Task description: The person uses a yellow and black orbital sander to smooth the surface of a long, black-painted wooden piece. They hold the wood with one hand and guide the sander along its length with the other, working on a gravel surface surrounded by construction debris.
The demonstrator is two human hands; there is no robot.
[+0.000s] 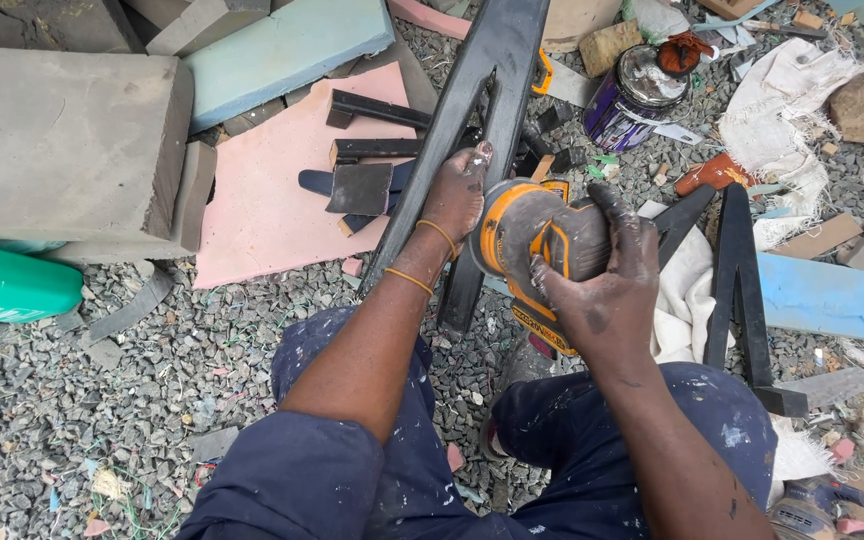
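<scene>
My right hand (pixel 607 275) grips the top of an orange and black power sander (pixel 532 235) held over a long black wooden frame piece (pixel 482 90). My left hand (pixel 457 195) rests flat on that black frame piece just left of the sander, steadying it; two gold bangles circle the wrist. The frame piece runs from the top of the view down to between my knees. Both hands are smeared with dark dust.
Gravel ground all round. Grey foam block (pixel 57 140) and green container (pixel 7 285) at left, pink foam sheet (pixel 272 190) with small black wood pieces (pixel 360 188), purple paint can (pixel 632 95), white cloth (pixel 687 295), another black frame (pixel 737 280), blue foam strip (pixel 832 300) at right.
</scene>
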